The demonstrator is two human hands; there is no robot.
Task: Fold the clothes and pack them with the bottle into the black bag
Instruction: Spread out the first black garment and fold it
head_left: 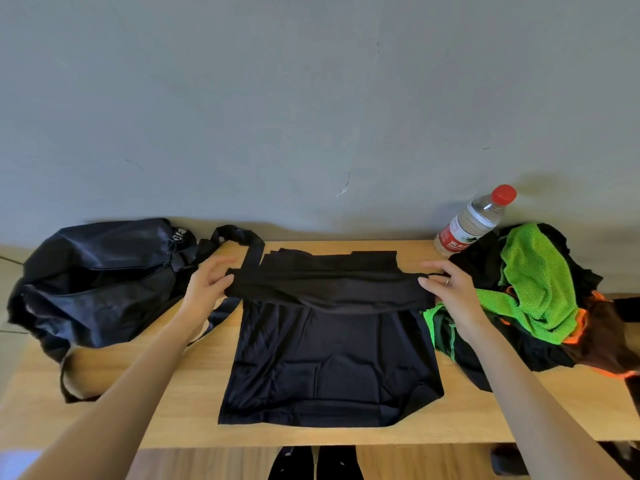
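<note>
Head view is filled across its lower half by the wooden table (pixel 346 436), set against a grey wall; on its left end the black bag (pixel 100 282) is slumped, its strap trailing toward the middle; at the centre a black garment (pixel 329 362) is spread flat, its far part raised and doubled toward the near hem; on the right a heap of unfolded clothes (pixel 540 292), green mesh over black with orange trim, is piled just beside the garment; behind that heap the bottle (pixel 474 221), red-capped and tilted, is propped near the wall. The fold's left end is pinched by the left hand (pixel 207 289), and its right end is gripped by the right hand (pixel 446 289). The step in hand is judged to be the folding of the first garment; nothing is seen packed. An even lowering of the fold is called for next, edges kept aligned, before the bag is reached.
</note>
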